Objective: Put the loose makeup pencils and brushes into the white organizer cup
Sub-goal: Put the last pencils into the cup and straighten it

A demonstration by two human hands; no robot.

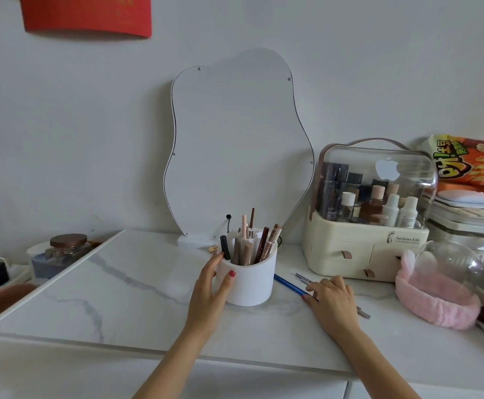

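Our left hand (210, 286) grips the cup (248, 279); our right hand (331, 298), nearer, lies open-fingered on the blue pencil (288, 284), angled toward the table's back edge.

The left hand (212, 286) held the white organizer cup (249, 280) by its left side, fingers curved round the wall; the cup stood upright on the marble-patterned tabletop (114, 295) with several pencils and brushes (252, 243) standing in it. The right hand (331, 298) lay over a blue pencil (288, 284) and a grey metallic pencil (304, 279) lying right of the cup. A wavy mirror (240, 145) stood behind the cup, a cream cosmetics case (367, 243) to the right.
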